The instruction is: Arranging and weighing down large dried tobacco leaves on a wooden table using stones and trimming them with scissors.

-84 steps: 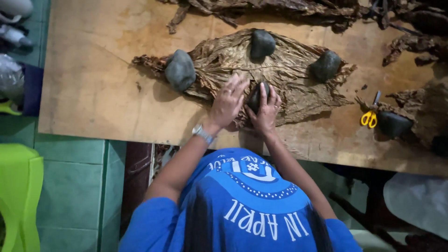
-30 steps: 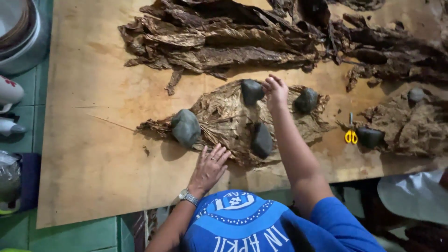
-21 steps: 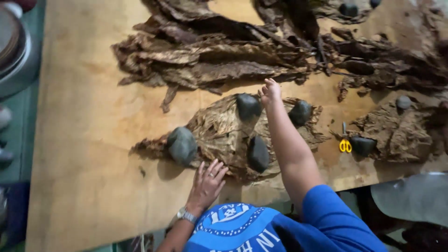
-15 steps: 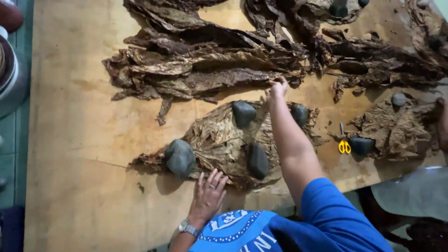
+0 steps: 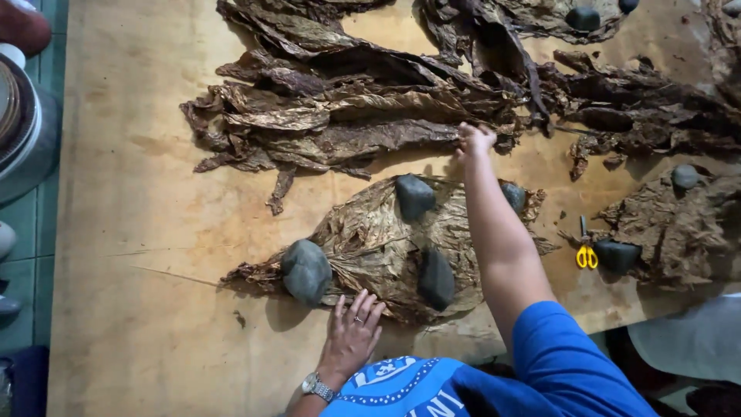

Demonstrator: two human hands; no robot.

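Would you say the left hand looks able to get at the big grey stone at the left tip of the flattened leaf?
Probably yes: the left hand lies flat on the leaf's near edge, right beside the grey stone, with nothing between them.

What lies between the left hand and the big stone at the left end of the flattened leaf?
In the head view, only flattened leaf lies between the left hand and the big stone.

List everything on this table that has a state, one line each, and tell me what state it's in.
Flattened leaf stack: spread flat, pinned by four stones.
Dried leaf pile: crumpled, loose, unweighted.
Left hand: flat, fingers spread on the stack's near edge.
Right hand: closed on the pile's edge.
Yellow-handled scissors: lying untouched, blades closed.
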